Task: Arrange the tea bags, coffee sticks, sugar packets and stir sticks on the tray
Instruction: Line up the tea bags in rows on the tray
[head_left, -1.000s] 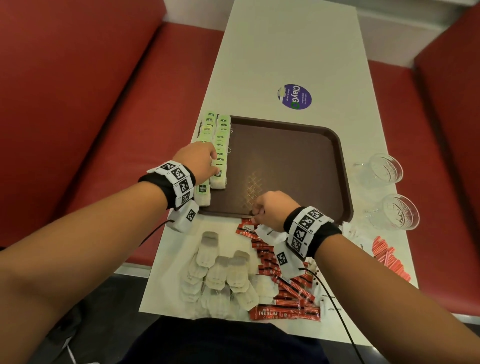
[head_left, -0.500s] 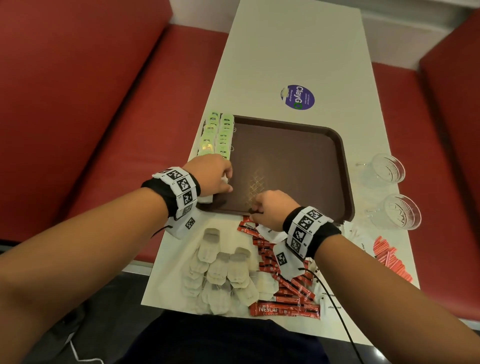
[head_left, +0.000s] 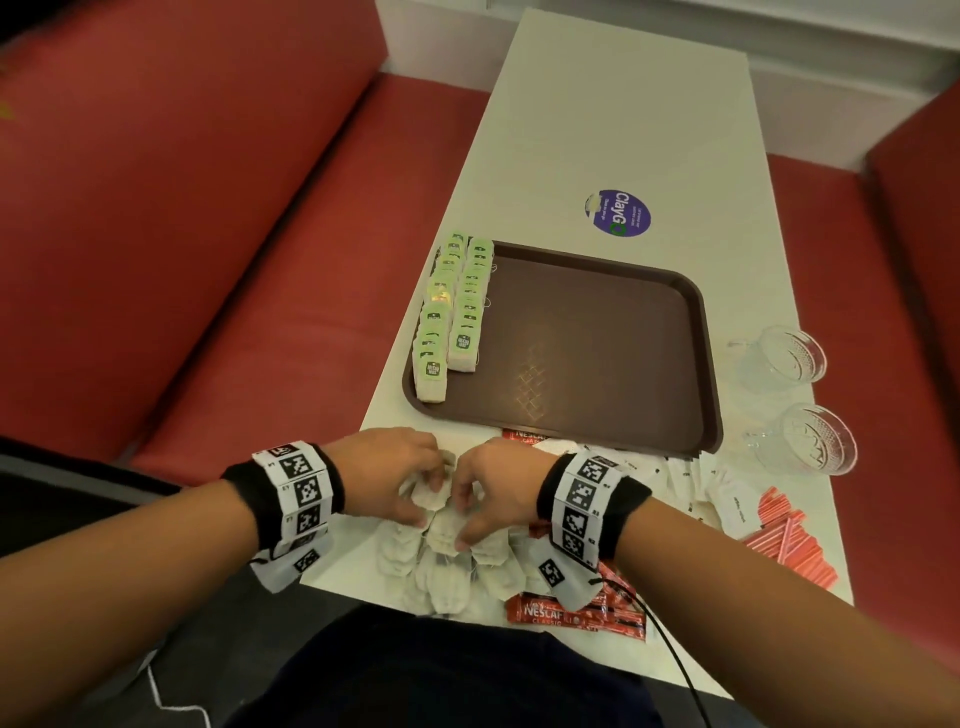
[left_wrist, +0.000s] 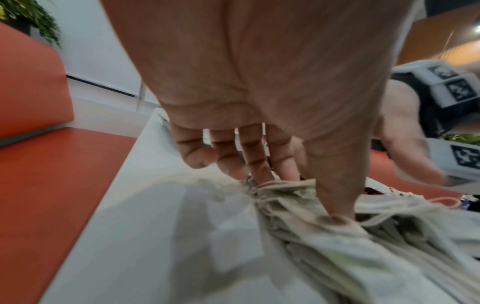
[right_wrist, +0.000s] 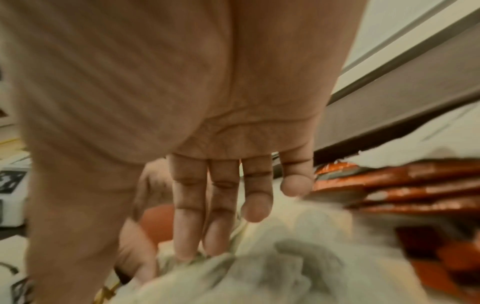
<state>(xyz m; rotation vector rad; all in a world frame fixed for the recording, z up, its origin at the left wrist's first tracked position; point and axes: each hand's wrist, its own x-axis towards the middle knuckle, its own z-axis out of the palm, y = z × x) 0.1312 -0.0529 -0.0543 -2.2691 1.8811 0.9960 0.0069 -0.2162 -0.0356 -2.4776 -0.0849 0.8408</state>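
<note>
While both hands work at the near edge of the table (head_left: 597, 130), the brown tray (head_left: 597, 343) serves as the landmark: the left hand (head_left: 387, 475) and the right hand (head_left: 493, 491) sit just in front of its near rim, over a heap of loose white tea bags (head_left: 447, 566). Left thumb and fingers (left_wrist: 259, 164) are curled down and pinch a bunch of these bags; right fingers (right_wrist: 187, 216) reach down onto the same heap with the thumb closing in, though blur hides how firm the hold is. Inside the tray, along its left side, lie two rows of green-tagged tea bags (head_left: 457, 312). Red coffee sticks (head_left: 576, 613) lie in front of the tray beside the heap, white sugar packets (head_left: 727, 499) and red stir sticks (head_left: 779, 540) off its near right corner, two glass cups (head_left: 789, 358) right of it
</note>
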